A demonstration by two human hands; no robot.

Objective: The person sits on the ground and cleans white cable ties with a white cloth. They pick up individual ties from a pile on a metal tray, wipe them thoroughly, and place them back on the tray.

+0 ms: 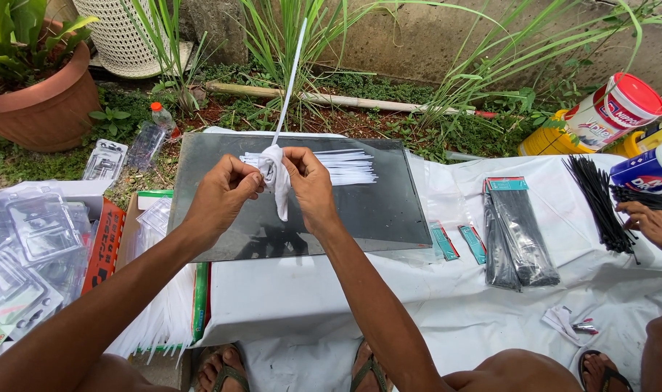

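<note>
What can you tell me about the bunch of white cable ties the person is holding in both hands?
The bundle of white cable ties looks like thin, glossy plastic strips gathered tight at one spot. The left hand and right hand pinch it from either side above a dark glass sheet. One long tie sticks up from the gathered spot, tilted slightly right, while a short tail hangs down below the fingers. More white ties lie on the sheet behind.

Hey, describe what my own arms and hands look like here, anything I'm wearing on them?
Both arms are bare from the hands back to the bottom edge of the picture: no sleeves show. The left hand and right hand wear no gloves, and no rings, watch or bracelets are visible on the fingers or wrists. The forearms are slim, and the fingernails are short. No markings show on them.
</note>
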